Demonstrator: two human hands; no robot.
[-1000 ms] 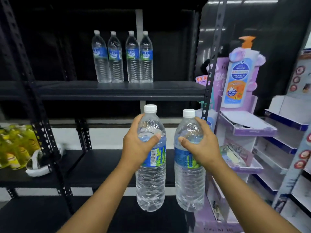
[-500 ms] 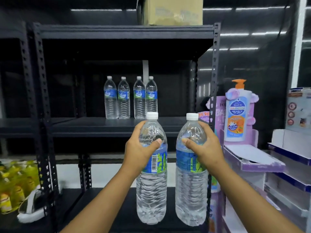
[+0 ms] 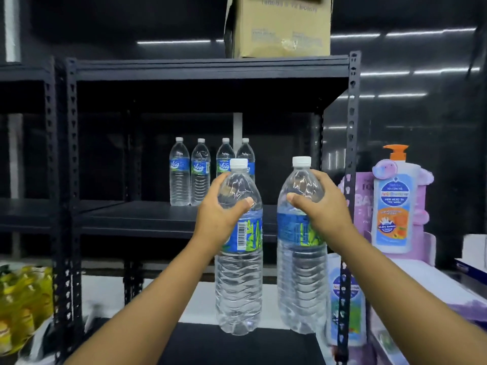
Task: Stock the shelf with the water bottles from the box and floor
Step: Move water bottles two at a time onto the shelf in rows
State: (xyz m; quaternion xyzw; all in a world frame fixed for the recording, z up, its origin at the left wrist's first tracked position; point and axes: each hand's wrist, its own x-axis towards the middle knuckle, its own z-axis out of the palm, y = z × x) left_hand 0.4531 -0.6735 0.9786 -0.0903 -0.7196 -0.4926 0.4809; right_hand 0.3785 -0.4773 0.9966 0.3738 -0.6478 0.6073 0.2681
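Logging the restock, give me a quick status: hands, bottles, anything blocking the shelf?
Left hand grips a bottle, right hand another. Both upright, short of the shelf. Four bottles at its back; front free.

The left hand point(image 3: 221, 217) grips one water bottle point(image 3: 238, 272) by its shoulder, and the right hand point(image 3: 321, 209) grips a second water bottle point(image 3: 300, 280) at its three o'clock, both upright. Four shelved bottles point(image 3: 200, 172) stand on the black shelf point(image 3: 137, 219) at eleven o'clock. A cardboard box point(image 3: 279, 27) sits at twelve o'clock, atop the rack.
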